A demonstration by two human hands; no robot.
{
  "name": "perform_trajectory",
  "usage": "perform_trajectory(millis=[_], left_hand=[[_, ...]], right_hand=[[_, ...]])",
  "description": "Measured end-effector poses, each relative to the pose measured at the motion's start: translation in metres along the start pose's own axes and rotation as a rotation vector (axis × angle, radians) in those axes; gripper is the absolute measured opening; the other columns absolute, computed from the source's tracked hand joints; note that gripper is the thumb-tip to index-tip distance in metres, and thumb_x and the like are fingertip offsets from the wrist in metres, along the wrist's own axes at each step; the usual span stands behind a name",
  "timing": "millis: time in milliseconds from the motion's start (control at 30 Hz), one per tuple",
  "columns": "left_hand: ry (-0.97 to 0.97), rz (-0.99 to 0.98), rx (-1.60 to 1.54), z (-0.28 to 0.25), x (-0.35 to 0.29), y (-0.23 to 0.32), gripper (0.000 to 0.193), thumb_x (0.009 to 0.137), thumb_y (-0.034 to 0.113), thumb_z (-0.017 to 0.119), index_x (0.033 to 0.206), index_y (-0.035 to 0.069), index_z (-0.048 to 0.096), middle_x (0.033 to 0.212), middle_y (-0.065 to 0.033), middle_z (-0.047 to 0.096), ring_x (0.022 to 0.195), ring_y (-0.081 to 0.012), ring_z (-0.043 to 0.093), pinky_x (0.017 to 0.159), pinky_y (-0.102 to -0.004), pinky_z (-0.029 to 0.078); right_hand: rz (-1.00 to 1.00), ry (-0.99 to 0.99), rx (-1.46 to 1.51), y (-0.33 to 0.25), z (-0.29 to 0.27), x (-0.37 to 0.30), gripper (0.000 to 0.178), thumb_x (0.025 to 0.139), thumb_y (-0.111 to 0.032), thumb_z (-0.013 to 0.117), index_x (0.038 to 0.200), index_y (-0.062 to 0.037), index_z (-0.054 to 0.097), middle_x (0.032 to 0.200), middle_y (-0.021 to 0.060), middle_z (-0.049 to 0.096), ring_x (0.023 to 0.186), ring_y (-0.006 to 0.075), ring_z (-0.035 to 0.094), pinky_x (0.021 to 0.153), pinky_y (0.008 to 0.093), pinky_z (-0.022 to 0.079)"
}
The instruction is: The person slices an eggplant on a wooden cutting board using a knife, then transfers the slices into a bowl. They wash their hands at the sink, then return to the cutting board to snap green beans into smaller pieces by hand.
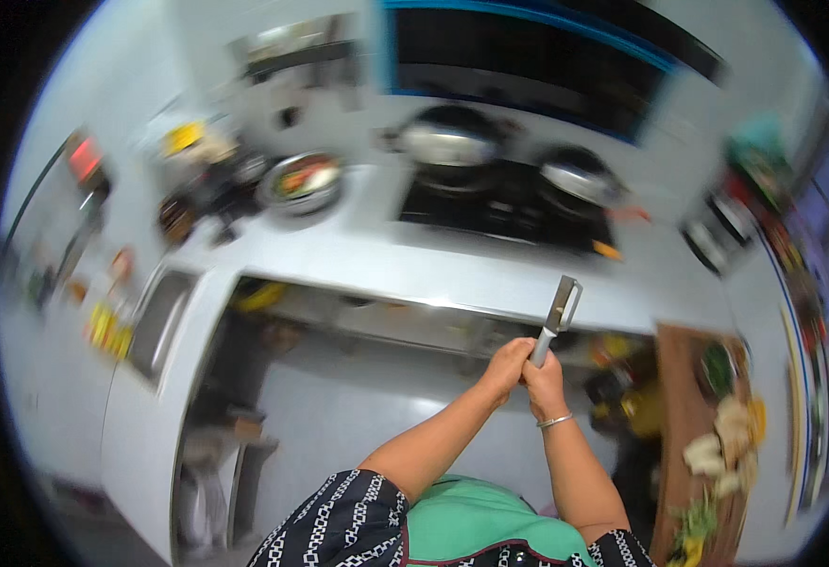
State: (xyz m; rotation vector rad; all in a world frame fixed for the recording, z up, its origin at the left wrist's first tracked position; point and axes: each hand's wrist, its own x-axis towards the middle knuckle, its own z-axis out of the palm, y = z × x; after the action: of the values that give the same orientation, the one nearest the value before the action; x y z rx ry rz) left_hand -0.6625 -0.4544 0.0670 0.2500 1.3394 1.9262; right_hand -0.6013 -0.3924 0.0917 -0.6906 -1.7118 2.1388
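Both of my hands meet in front of my body, above the floor and just short of the counter's front edge. My left hand (506, 368) and my right hand (546, 381) are closed together round the grey handle of a peeler-like tool (558, 311). It points up and away, with a flat metal blade and a thin open metal frame beside it. The fingers overlap, so how each one grips the handle is partly hidden. A bracelet circles my right wrist.
A black cooktop (499, 213) carries a lidded wok (449, 142) and a covered pan (577, 180). Left of it stand a metal bowl of vegetables (305, 181) and a sink (164, 321). At right, a wooden board (676, 378) bears a bowl of greens (717, 367) and pale pieces (705, 455).
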Motion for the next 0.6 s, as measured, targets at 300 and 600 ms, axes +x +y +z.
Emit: perform_trajectory(millis=[300,600], left_hand=[[0.783,0.203,-0.311,-0.396,-0.19,0.167,0.023,0.086,0.022,0.044,0.093,0.005,0.058,0.077,-0.0028,0.057,0.062,-0.0111,0.05,0.052,-0.0248,0.039],[1.1,0.396,-0.499,-0.666,-0.263,0.213,0.021,0.087,0.025,0.047,0.095,0.008,0.055,0.08,-0.0033,0.056,0.07,-0.0142,0.054,0.059,-0.0285,0.044]], right_hand=[[0.146,-0.763,-0.116,0.104,0.46,-0.016,0.02,0.075,-0.007,0.057,0.094,-0.0023,0.057,0.081,0.0024,0.057,0.069,0.0099,0.053,0.06,0.024,0.044],[0.399,-1.289,-0.338,0.158,0.75,-0.005,0.019,0.085,-0.021,0.054,0.091,-0.0037,0.051,0.067,0.0023,0.053,0.047,0.0066,0.041,0.041,0.0194,0.031]])
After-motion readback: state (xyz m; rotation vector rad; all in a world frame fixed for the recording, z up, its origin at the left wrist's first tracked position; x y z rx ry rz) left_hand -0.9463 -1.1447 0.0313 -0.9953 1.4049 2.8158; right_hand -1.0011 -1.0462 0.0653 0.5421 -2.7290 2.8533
